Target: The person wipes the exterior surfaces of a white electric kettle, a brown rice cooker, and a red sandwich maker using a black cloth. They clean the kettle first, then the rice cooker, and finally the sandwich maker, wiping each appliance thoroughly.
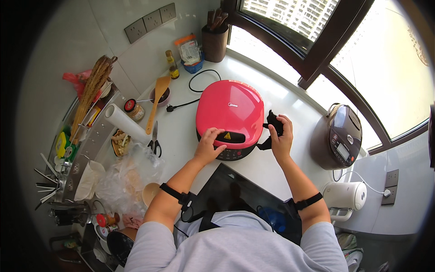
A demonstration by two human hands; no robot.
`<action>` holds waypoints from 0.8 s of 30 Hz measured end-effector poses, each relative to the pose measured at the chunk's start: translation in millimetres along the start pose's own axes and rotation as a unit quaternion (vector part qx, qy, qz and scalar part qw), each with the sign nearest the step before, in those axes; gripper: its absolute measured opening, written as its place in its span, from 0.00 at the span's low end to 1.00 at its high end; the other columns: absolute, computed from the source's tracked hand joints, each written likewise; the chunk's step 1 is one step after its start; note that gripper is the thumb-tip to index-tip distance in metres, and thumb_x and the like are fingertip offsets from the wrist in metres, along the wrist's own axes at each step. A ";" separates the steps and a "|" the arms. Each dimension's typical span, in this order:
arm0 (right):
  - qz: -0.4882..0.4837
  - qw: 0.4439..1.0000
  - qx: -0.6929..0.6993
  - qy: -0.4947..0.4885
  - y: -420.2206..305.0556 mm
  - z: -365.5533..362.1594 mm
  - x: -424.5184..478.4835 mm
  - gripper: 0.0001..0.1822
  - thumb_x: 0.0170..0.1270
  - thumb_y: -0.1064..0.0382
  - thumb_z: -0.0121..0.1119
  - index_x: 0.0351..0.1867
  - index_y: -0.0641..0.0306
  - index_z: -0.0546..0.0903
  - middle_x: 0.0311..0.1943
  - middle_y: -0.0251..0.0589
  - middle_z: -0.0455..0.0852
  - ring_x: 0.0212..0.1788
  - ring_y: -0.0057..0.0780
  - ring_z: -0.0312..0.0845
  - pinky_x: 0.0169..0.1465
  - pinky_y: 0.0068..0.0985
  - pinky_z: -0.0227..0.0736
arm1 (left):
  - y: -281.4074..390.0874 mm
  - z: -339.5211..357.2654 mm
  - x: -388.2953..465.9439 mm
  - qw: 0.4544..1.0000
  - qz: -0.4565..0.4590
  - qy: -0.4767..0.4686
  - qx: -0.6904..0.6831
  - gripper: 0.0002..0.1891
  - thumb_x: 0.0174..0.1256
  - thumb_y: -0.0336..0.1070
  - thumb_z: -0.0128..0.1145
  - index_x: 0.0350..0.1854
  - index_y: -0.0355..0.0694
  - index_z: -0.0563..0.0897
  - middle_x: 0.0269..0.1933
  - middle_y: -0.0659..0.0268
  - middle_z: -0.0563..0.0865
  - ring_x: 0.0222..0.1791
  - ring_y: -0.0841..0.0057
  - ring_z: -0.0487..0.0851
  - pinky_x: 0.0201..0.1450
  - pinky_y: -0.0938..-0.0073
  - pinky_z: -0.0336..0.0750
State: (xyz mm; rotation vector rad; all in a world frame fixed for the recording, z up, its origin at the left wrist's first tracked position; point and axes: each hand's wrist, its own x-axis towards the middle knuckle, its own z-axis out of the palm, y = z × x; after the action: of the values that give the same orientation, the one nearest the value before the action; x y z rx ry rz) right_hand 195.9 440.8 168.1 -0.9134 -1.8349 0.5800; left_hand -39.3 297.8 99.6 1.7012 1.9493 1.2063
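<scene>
A closed pink Midea electric baking pan (227,108) sits on the white counter before me, its dark base and control panel showing at the front. My left hand (208,144) straddles the left end of the black lid handle (234,137), fingers above and thumb below. To the right of the pan, my right hand (282,139) pinches a crumpled black piece of cloth or plastic (276,124) between thumb and fingers. Parts of that piece hang out toward the pan's side. The pan's black power cord (185,104) lies behind it on the left, plug on the counter.
Scissors (155,141), a wooden spatula (158,102) across a small bowl (164,98), a white roll (125,122) and plastic bags (127,180) lie left. A rice cooker (336,139) and white kettle (345,195) stand right. A knife block (214,42) is at the back; a dark cooktop (234,190) lies before me.
</scene>
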 end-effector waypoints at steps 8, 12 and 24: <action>-0.078 0.918 -0.187 -0.340 78.4 64.9 2.5 0.33 0.68 0.49 0.61 0.72 0.58 0.69 0.79 0.55 0.49 0.81 0.53 0.42 0.77 0.49 0.48 | -57.8 17.3 16.8 0.944 -0.305 0.059 -0.110 0.65 0.50 0.52 0.76 0.78 0.28 0.42 0.78 0.42 0.51 0.80 0.50 0.49 0.79 0.53 0.49; -0.143 0.862 -0.191 -0.446 49.0 78.8 26.2 0.34 0.68 0.43 0.59 0.74 0.45 0.67 0.81 0.54 0.44 0.82 0.51 0.36 0.78 0.54 0.39 | -55.4 15.8 15.8 0.942 -0.327 -0.012 -0.075 0.74 0.43 0.53 0.80 0.79 0.31 0.32 0.80 0.42 0.45 0.81 0.51 0.46 0.79 0.54 0.51; -0.020 0.912 -0.223 -0.344 113.3 180.7 131.1 0.39 0.72 0.39 0.49 0.78 0.57 0.60 0.80 0.50 0.51 0.82 0.46 0.41 0.80 0.46 0.39 | -40.0 11.4 17.5 0.927 -0.372 -0.014 -0.048 0.62 0.48 0.40 0.68 0.80 0.35 0.35 0.80 0.47 0.49 0.80 0.52 0.53 0.73 0.43 0.58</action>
State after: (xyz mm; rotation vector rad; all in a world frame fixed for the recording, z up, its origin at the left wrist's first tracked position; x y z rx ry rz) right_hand 36.9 614.5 83.2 -1.0403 -2.6977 0.4966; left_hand -63.2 320.2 68.5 0.7717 2.1582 0.9393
